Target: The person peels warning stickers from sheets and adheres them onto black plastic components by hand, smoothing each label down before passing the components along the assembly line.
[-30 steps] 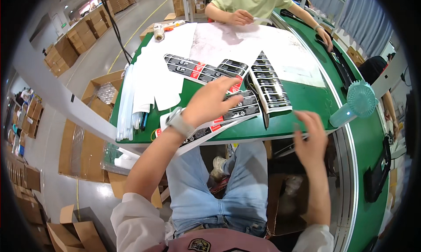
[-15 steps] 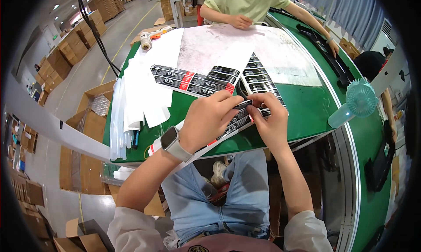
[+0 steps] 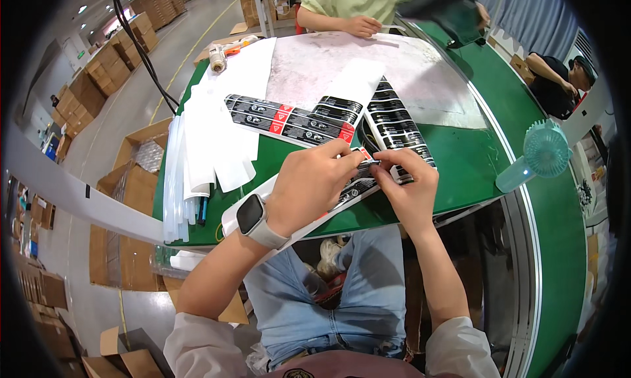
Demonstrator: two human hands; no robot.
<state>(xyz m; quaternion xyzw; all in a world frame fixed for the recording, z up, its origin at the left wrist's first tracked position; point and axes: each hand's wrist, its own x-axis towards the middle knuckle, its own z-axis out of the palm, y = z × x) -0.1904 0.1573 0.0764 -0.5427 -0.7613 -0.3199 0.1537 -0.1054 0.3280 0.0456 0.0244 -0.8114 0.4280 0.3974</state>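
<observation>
Both hands meet over the near edge of the green table, at a sheet of black labels with red patches and a white backing. My left hand, with a watch on its wrist, is closed, its thumb and forefinger pinching a small label piece with a red and white end. My right hand pinches the dark end of that piece between thumb and forefinger. Just beyond lie more label sheets, one flat strip to the left and a curled strip to the right.
White sheets and clear plastic strips lie at the left. A glue gun rests at the far left corner. At the right edge stands a teal handheld fan. A co-worker's hand is across the table.
The label piece between my fingers has turned, and its red end now shows. Across the table, the co-worker has lifted a black part, which is blurred. My hands have barely shifted.
</observation>
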